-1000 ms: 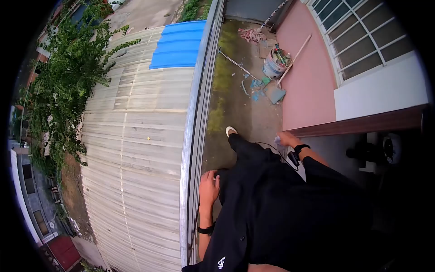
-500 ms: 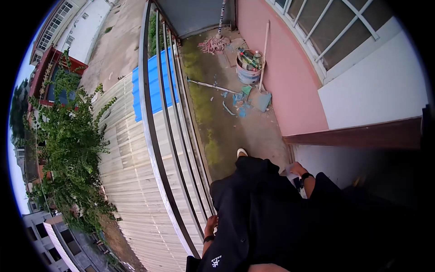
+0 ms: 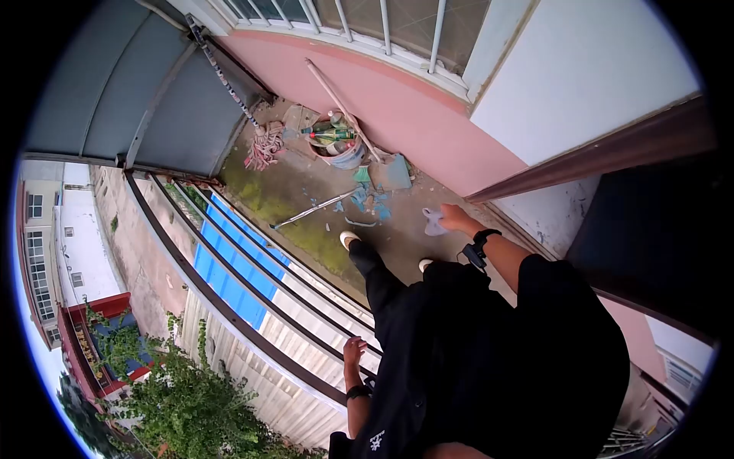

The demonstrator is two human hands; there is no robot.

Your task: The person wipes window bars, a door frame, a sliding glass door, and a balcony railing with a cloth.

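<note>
Right hand [image 3: 459, 219] pinches a crumpled translucent plastic piece [image 3: 434, 224] above the floor [image 3: 399, 239]; its long axis runs roughly top to bottom of the view, lower end toward the right shoe [image 3: 425, 265].

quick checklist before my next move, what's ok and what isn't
1. Right hand has a hold: ok, its fingers pinch a translucent plastic item.
2. Plastic item is empty: cannot tell, it is too small and blurred.
3. Left hand is off the railing: cannot tell, it is beside the bars but contact is unclear.
4. Floor ahead is free of litter: not ok, a metal pole and blue fragments lie there.
5. Bucket stands upright: ok, with bottles in it.
</note>
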